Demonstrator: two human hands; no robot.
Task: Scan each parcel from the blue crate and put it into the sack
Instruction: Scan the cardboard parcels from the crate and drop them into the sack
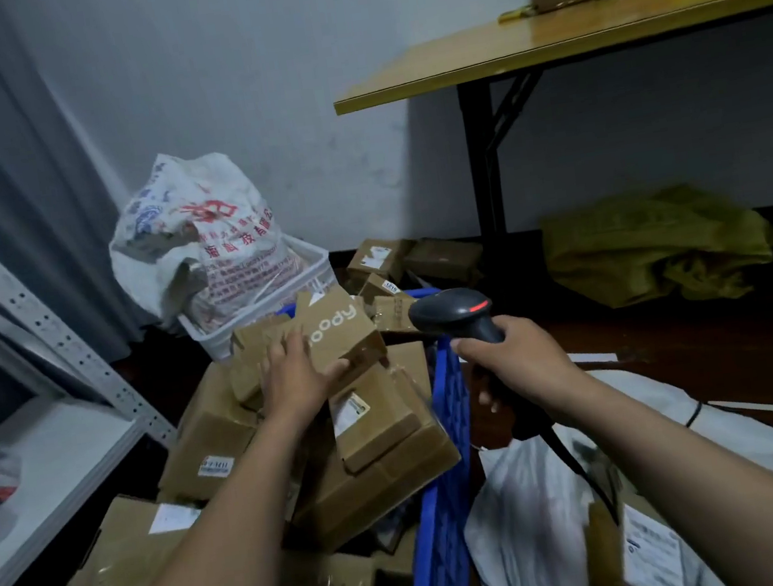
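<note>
Mid-cycle, by the look of it: picking out the next parcel, scan not yet made. Left hand (pixel 297 372) reached forward over the heaped blue crate (pixel 448 442), palm down, fingers spread across the near face of a cardboard parcel (pixel 338 336) printed with white letters, thumb hooked under its lower edge. Gripping rather than merely resting, though lift from the pile could not be told. Parcel tilted, sitting on top of other boxes near the crate's far end, just in front of a white basket (pixel 308 273) holding a stuffed printed bag (pixel 200 238).

Right hand (pixel 513 354) closed round the grip of a black scanner (pixel 451 313), forearm stretched out over the crate's right rim, scanner head aimed left toward the parcel, a red light showing on top, cord trailing back and down. No label visible on the parcel's upper face.

Next move, as judged: raising and turning the parcel until its label faced the scanner, then carrying it right and down into the white sack (pixel 540 508) lying open beside the crate, one labelled box (pixel 644 549) already inside. Plenty of parcels left in the crate; task far from finished.
</note>
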